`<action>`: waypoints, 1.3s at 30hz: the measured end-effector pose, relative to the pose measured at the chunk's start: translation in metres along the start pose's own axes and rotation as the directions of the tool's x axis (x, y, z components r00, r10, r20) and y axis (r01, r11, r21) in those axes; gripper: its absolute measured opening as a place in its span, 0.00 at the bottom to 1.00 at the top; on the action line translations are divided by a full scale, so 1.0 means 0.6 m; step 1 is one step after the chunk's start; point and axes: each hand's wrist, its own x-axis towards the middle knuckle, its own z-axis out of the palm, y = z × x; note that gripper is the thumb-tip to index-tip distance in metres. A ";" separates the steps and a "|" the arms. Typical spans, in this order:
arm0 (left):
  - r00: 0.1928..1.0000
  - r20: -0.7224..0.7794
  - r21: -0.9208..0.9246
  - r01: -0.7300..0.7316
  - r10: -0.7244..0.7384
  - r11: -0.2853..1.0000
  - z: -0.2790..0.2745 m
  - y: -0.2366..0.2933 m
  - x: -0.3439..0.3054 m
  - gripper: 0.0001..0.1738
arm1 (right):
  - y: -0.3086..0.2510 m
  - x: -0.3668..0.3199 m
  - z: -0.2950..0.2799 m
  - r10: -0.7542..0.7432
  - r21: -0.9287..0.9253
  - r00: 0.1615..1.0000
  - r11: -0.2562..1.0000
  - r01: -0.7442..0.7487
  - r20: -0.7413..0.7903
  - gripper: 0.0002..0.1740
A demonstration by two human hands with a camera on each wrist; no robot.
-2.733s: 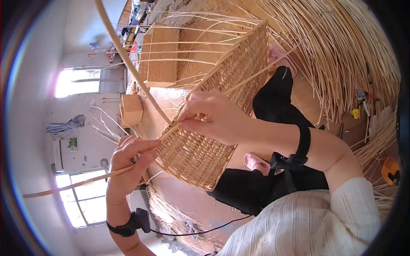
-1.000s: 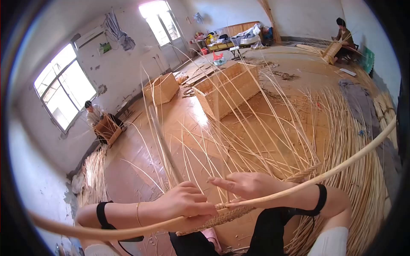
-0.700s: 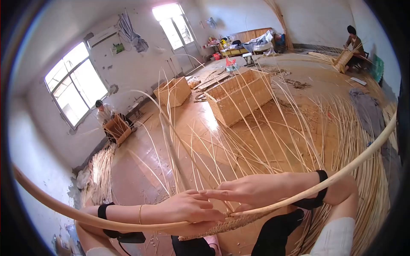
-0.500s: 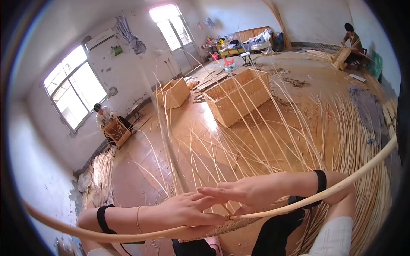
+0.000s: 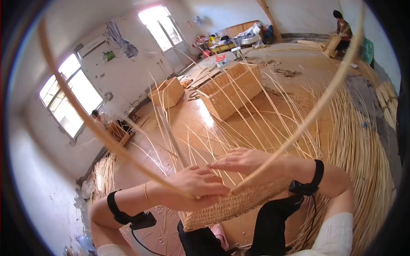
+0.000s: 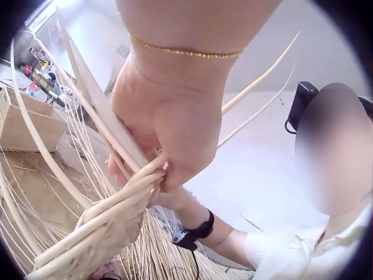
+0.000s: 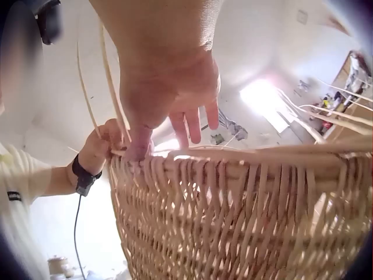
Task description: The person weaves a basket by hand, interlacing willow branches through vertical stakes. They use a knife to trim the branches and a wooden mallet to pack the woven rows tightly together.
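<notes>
A wicker basket with a woven side wall stands at the person's knees, its rim uppermost. The left hand grips the rim at a corner, its thumb against the plaited edge in the left wrist view. Beside it, the right hand touches the rim; in the right wrist view its thumb presses on the edge while the other fingers extend straight. One long rod rises leftward from by the left hand, another rightward past the right forearm. A thicker stick stands up beyond the left hand.
Thin upright rods fan out beyond the rim. A large bundle of rods lies at right, a smaller one at left. Two woven boxes stand on the floor ahead. Two people sit farther off.
The two long rods have swung upward from a low arc across the forearms. More of the basket's side wall shows. The hands stay close together at the rim; earlier the left pinched a rod.
</notes>
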 end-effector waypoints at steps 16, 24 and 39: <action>0.988 -0.131 -0.189 0.060 -0.085 0.980 0.029 0.031 -0.007 0.14 | -0.160 -0.031 0.067 0.845 0.870 0.245 0.494 -0.016 -0.475 0.11; 0.993 -0.041 -0.389 0.084 -0.109 0.917 0.026 -0.001 -0.020 0.16 | -0.146 -0.044 0.089 0.942 0.904 0.092 0.335 -0.266 -0.322 0.20; 0.979 -0.052 -0.251 0.178 -0.196 0.951 0.009 0.030 -0.028 0.31 | -0.280 0.103 0.001 0.593 0.443 0.403 0.798 -0.408 -0.697 0.13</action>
